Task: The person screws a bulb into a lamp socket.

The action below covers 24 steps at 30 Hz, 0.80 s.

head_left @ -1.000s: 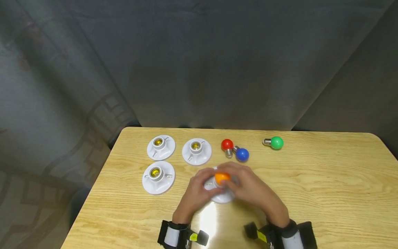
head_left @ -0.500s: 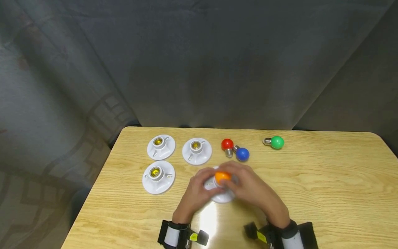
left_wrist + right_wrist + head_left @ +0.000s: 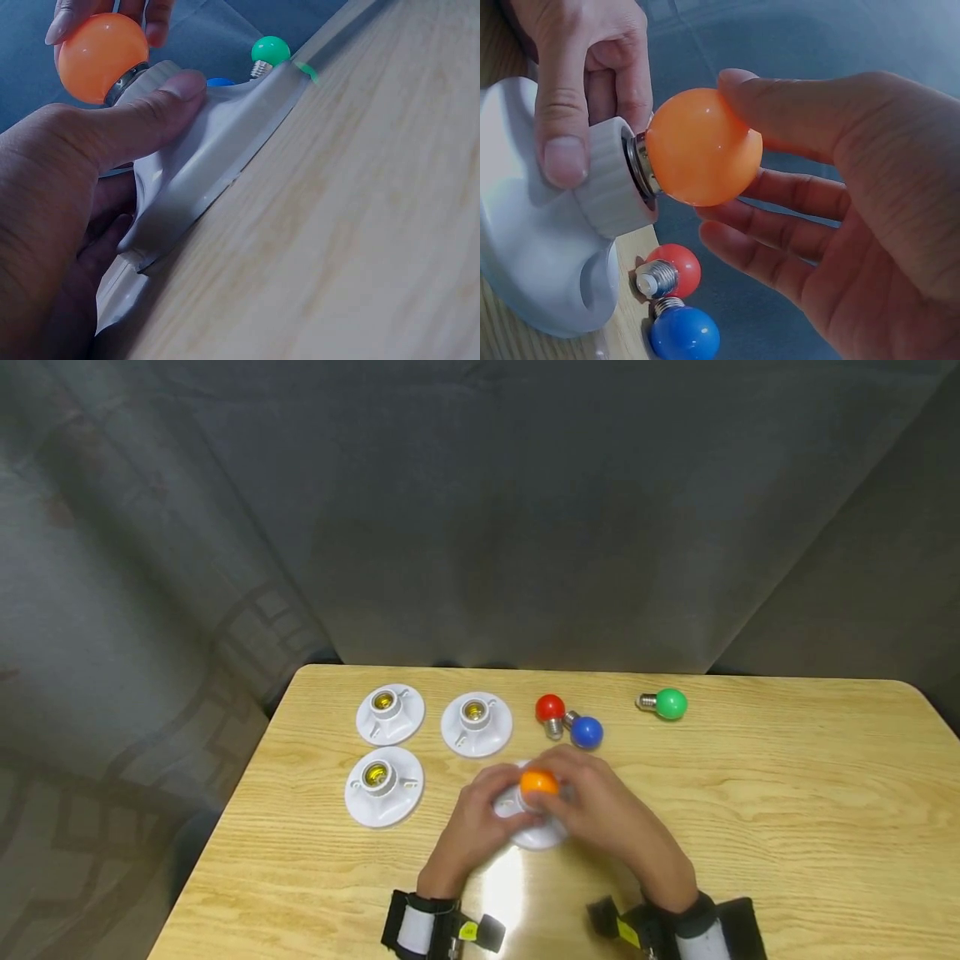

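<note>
Right hand (image 3: 591, 795) pinches orange bulb (image 3: 703, 150); left hand (image 3: 478, 817) grips white socket (image 3: 559, 221).
Right thumb (image 3: 799, 112) opposes curled fingers (image 3: 780, 226); left thumb (image 3: 146, 126) lies across collar (image 3: 621, 184).

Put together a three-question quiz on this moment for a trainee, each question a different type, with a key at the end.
1. True or false: the red bulb lies nearer to the blue bulb than to the green bulb.
2. The right hand holds: A) the green bulb; B) the orange bulb; C) the blue bulb.
3. How many white sockets have no bulb in them?

Key
1. True.
2. B; the left hand grips the socket under that bulb.
3. Three.
</note>
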Motion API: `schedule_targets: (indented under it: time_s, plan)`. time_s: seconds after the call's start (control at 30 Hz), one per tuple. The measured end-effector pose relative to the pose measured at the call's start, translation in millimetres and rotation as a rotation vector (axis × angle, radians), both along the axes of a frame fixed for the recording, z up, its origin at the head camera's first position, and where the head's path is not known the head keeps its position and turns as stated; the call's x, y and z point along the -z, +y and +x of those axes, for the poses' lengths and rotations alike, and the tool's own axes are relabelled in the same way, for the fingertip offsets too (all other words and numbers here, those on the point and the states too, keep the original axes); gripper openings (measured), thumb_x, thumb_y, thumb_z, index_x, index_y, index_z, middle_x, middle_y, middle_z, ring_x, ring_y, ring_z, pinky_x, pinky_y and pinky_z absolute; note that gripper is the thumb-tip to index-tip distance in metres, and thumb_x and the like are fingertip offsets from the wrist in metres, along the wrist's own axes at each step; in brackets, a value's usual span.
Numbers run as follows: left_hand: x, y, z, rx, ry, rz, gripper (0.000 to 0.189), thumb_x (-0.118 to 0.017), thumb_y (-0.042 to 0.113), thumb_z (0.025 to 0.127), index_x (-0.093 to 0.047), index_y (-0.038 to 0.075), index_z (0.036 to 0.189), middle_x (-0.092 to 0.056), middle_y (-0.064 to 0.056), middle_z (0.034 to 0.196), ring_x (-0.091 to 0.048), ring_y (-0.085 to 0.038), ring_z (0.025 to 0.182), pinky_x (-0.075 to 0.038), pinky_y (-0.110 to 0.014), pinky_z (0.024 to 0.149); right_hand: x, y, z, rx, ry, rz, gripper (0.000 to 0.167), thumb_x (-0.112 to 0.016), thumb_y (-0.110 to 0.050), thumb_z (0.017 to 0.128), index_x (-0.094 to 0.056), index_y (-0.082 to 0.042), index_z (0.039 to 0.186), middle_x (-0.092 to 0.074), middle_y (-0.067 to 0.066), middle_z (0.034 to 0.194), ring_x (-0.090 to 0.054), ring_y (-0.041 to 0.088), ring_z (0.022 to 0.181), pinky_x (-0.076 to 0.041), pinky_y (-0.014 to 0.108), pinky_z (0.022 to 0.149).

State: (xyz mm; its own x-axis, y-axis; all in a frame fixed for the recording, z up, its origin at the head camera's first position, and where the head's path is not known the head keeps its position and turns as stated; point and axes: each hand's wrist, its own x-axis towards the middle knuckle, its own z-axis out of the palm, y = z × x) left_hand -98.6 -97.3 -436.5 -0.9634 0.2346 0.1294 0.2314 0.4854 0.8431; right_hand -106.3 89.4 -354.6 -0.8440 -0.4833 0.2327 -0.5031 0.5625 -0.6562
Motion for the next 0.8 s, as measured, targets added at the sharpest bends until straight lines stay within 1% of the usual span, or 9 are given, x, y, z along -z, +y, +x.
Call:
schedule_targets:
  time_s: [0.17, 0.3, 0.47, 0.6, 0.7, 0.8]
  plan:
    - [0.1, 0.1, 0.7, 0.001, -0.002, -0.012, 0.052, -0.079, 0.046, 0.076, -0.064, 0.032, 0.123, -0.061, 0.012, 0.13, -0.056, -0.012, 0.122, -0.044, -0.043, 0.108, -1.9, 0, 1.7, 0.003, 0.002, 0.016, 0.019, -0.074, -0.018, 0.085, -0.071, -0.014, 0.104, -0.068, -0.001, 0.108, -0.063, 0.015, 0.098, -0.057, 0.036, 0.087]
    - [-0.1, -0.1, 0.9, 0.004, -0.008, -0.022, 0.051, -0.078, 0.047, 0.077, -0.063, 0.032, 0.124, -0.059, 0.011, 0.132, -0.055, -0.013, 0.124, -0.043, -0.044, 0.109, -6.7, 2, 4.0, -0.004, -0.036, 0.047, 0.021, -0.072, -0.015, 0.087, -0.071, -0.012, 0.108, -0.067, 0.001, 0.113, -0.063, 0.017, 0.103, -0.056, 0.039, 0.091]
    - [0.5, -0.1, 0.4, 0.007, -0.012, -0.006, 0.051, -0.078, 0.048, 0.076, -0.063, 0.032, 0.123, -0.059, 0.012, 0.131, -0.055, -0.012, 0.124, -0.043, -0.044, 0.109, -10.1, 3, 5.0, 0.003, -0.074, 0.075, 0.024, -0.07, -0.012, 0.087, -0.07, -0.011, 0.111, -0.066, 0.002, 0.117, -0.063, 0.019, 0.105, -0.055, 0.041, 0.093]
    - [1.3, -0.1, 0.0, 0.011, -0.009, 0.007, 0.05, -0.078, 0.048, 0.076, -0.064, 0.033, 0.122, -0.06, 0.013, 0.13, -0.055, -0.011, 0.123, -0.043, -0.043, 0.109, -7.6, 2, 3.7, 0.009, -0.058, 0.049, 0.023, -0.072, -0.011, 0.086, -0.071, -0.011, 0.109, -0.068, 0.001, 0.111, -0.062, 0.015, 0.099, -0.057, 0.038, 0.088]
    - [1.6, -0.1, -0.3, 0.012, -0.004, 0.001, 0.049, -0.077, 0.049, 0.076, -0.064, 0.033, 0.121, -0.06, 0.013, 0.13, -0.055, -0.011, 0.123, -0.043, -0.043, 0.109, -4.5, 0, 2.6, 0.023, -0.025, 0.027, 0.022, -0.073, -0.011, 0.084, -0.071, -0.011, 0.106, -0.069, 0.001, 0.104, -0.061, 0.013, 0.092, -0.058, 0.035, 0.081]
    - [1.6, -0.1, -0.5, 0.012, -0.001, -0.004, 0.048, -0.077, 0.048, 0.077, -0.064, 0.033, 0.121, -0.06, 0.014, 0.129, -0.055, -0.011, 0.123, -0.043, -0.044, 0.109, -2.3, -1, 2.1, 0.063, 0.013, 0.031, 0.021, -0.077, -0.017, 0.082, -0.07, -0.01, 0.102, -0.069, 0.0, 0.098, -0.06, 0.011, 0.085, -0.057, 0.03, 0.075]
